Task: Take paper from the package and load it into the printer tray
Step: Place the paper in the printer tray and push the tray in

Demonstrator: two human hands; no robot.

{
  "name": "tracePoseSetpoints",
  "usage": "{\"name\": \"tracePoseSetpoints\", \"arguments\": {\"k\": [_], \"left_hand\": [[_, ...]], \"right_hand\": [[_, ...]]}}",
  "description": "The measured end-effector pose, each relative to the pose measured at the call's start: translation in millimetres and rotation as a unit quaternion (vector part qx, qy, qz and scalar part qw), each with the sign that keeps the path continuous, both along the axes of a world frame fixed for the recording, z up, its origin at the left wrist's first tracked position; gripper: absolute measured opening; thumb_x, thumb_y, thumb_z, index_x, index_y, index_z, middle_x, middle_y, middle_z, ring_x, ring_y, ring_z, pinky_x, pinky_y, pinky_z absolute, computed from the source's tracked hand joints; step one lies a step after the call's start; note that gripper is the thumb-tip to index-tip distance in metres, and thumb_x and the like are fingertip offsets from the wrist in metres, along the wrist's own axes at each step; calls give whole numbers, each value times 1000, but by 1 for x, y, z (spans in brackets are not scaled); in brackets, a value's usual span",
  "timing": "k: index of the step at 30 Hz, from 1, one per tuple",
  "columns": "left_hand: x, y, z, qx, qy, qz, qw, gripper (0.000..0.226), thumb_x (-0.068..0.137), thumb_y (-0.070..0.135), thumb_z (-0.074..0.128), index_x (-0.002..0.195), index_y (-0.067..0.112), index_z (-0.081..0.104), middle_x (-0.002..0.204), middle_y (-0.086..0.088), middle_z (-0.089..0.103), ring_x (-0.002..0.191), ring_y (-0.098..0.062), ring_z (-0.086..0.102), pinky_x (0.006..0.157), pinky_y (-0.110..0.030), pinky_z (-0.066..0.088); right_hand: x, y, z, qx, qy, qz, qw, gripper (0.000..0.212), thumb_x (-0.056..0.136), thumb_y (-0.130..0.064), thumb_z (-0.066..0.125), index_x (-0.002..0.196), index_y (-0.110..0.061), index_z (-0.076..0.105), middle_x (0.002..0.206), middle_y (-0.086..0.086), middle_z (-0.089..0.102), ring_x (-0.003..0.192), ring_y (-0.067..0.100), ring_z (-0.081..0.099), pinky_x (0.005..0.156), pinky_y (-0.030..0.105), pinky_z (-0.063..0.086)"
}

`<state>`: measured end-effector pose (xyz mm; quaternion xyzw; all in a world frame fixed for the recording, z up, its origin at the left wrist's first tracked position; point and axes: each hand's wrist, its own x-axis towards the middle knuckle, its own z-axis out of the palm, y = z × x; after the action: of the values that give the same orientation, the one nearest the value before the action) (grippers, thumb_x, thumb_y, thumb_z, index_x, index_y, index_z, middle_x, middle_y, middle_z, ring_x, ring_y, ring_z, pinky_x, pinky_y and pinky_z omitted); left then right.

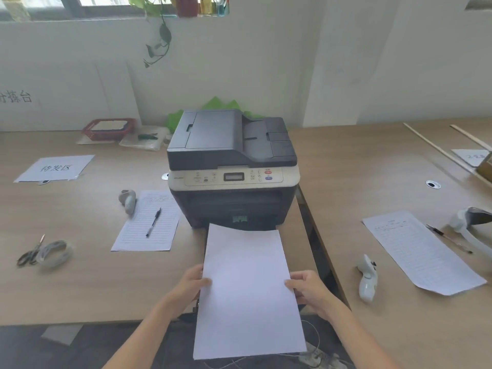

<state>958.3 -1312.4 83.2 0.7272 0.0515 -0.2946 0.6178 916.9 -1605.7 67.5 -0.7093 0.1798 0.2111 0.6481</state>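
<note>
A dark grey and beige printer [232,166] stands on the wooden table straight ahead. I hold a stack of white paper [246,288] flat in front of it, far edge near the printer's lower front. My left hand [190,284] grips the left edge and my right hand [308,290] grips the right edge. The tray underneath is hidden by the paper. No paper package is in view.
Left of the printer lie a lined form with a pen [154,221], a white controller [127,199], scissors [30,253] and a tape roll [54,253]. On the right table lie another form [420,251], a pen, a controller [368,279] and a headset [471,222]. A red basket [109,128] stands at the back.
</note>
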Motion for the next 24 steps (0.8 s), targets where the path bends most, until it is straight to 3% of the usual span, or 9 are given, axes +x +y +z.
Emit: {"name": "tracePoseSetpoints", "arguments": {"k": [5, 9, 13, 16, 19, 21, 22, 24], "left_hand": [[4, -9, -14, -6, 17, 81, 997, 29, 87, -4, 50, 113, 7, 57, 85, -8, 77, 73, -25, 72, 64, -35, 56], [10, -13, -21, -21, 43, 153, 987, 39, 87, -3, 54, 120, 17, 45, 105, -25, 64, 75, -32, 63, 62, -36, 53], [23, -10, -26, -11, 39, 126, 991, 36, 90, 0, 52, 125, 10, 55, 103, -20, 63, 81, -32, 60, 74, -40, 50], [36, -9, -28, -5, 42, 120, 992, 38, 91, 3, 52, 127, 12, 55, 101, -19, 65, 78, -23, 63, 68, -28, 53], [53, -10, -32, 15, 38, 115, 993, 40, 91, 5, 52, 130, 13, 53, 119, -32, 54, 74, -12, 58, 61, -17, 49], [66, -11, -36, 17, 42, 109, 993, 41, 91, 6, 53, 131, 14, 52, 107, -20, 60, 87, -11, 58, 65, -17, 50], [72, -10, -38, 15, 45, 105, 993, 42, 91, 6, 53, 131, 15, 52, 101, -12, 60, 100, -16, 58, 75, -21, 50], [83, -9, -44, 23, 51, 98, 994, 42, 90, 6, 53, 131, 16, 52, 103, -11, 56, 124, -28, 46, 97, -33, 41]], "right_hand": [[12, -4, -4, 3, 29, -23, 999, 18, 89, -12, 58, 91, -2, 72, 93, 12, 76, 81, 23, 70, 59, 22, 53], [25, -4, -6, 8, 44, -43, 998, 21, 89, -11, 58, 90, 6, 70, 92, 20, 73, 74, 23, 70, 53, 22, 53], [43, -3, -9, -4, 39, -45, 998, 18, 89, -13, 58, 89, -3, 73, 91, 10, 76, 85, 25, 70, 64, 26, 55], [59, -1, -13, -20, 37, -54, 998, 17, 89, -14, 59, 86, -6, 73, 90, 9, 76, 86, 25, 70, 65, 26, 56], [75, 0, -17, -35, 41, -62, 997, 15, 89, -15, 59, 83, -11, 73, 87, 7, 76, 81, 22, 71, 59, 23, 56], [85, 1, -20, -46, 45, -68, 996, 14, 88, -15, 60, 81, -15, 72, 83, 3, 76, 77, 18, 70, 55, 20, 53], [89, 2, -22, -50, 49, -71, 995, 14, 88, -15, 60, 80, -16, 72, 80, 1, 76, 75, 16, 70, 53, 19, 52], [98, 3, -25, -55, 56, -79, 994, 15, 88, -14, 61, 78, -19, 70, 74, -5, 75, 71, 13, 69, 49, 16, 51]]}}
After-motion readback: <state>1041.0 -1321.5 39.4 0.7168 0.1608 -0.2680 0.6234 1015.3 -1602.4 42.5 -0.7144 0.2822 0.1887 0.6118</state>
